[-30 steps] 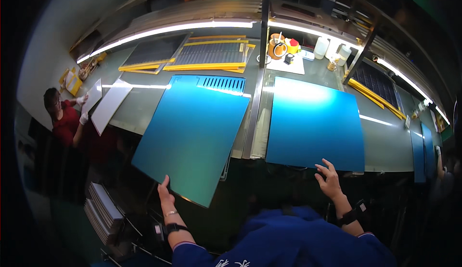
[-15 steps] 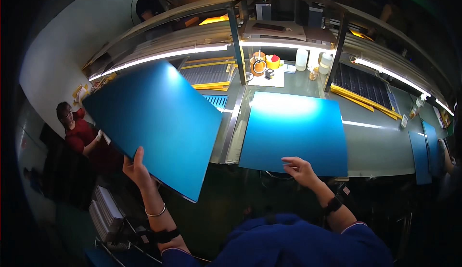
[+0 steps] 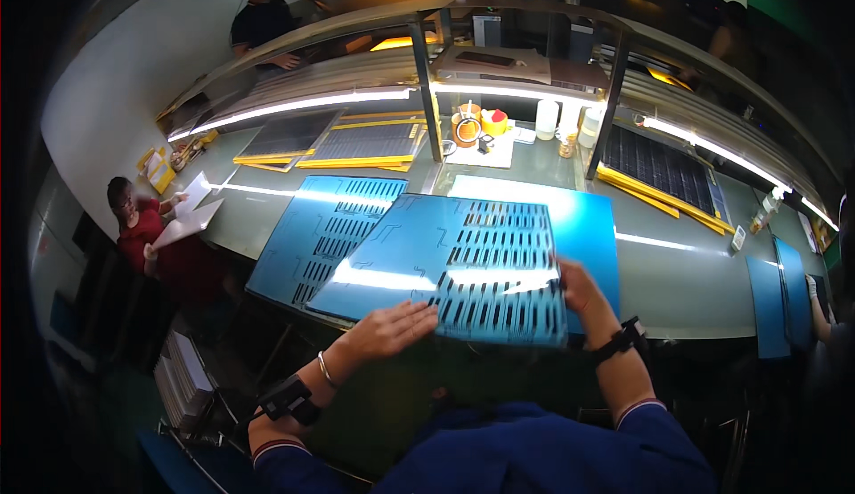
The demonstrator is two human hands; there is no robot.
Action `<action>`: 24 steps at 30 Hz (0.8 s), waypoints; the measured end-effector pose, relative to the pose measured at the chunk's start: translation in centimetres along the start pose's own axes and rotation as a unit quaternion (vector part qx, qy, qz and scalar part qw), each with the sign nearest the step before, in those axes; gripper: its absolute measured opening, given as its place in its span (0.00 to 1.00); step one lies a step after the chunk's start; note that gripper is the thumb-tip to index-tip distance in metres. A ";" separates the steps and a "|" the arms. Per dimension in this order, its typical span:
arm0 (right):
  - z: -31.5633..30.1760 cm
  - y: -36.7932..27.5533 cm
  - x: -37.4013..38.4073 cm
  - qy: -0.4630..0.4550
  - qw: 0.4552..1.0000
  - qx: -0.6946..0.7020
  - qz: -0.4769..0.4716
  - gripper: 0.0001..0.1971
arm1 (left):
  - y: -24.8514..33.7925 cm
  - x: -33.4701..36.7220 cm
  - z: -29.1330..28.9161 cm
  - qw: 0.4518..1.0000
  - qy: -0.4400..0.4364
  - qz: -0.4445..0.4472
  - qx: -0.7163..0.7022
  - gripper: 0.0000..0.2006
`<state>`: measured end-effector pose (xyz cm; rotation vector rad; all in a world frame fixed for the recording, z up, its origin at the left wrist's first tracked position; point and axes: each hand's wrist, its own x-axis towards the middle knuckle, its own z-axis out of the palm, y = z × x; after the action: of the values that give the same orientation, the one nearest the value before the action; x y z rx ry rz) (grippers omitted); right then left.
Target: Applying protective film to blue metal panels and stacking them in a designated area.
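Note:
A glossy blue panel with rows of dark slots and thin traced lines lies tilted across the bench between my hands. My right hand grips its right edge, fingers partly hidden. My left hand is open, with straight fingers held together along the panel's near edge. Partly beneath it on the left is a second slotted blue panel. A plain blue sheet, bright with glare, shows behind it on the right.
Yellow-edged dark panels lean at the back left, with more at the right. White bottles and an orange container stand mid-back. A co-worker in red holds white sheets at far left. Another person's gloved hand is at far right.
The plain blue panel raised in my left hand is gone from there. A slotted panel now lies between my hands, overlapping the plain sheet. My right hand has closed on its edge.

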<state>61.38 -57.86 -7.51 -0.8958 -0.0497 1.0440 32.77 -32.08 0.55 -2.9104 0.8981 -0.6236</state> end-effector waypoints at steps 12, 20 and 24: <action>0.6 10.3 0.7 0.017 0.997 0.040 0.062 0.11 | 0.7 -5.7 3.8 0.964 -0.143 -0.214 -0.066 0.26; 2.2 13.1 1.1 0.034 0.997 0.032 0.069 0.16 | 7.5 6.4 8.7 0.899 -0.067 -0.397 -0.173 0.25; 2.6 12.7 0.2 -0.042 0.988 0.103 0.107 0.15 | 8.1 7.4 11.3 0.901 -0.085 -0.406 -0.127 0.21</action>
<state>51.16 -53.63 -14.31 -0.6789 0.0847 1.2633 38.38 -43.86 -8.33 -3.4392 -0.3357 -0.2511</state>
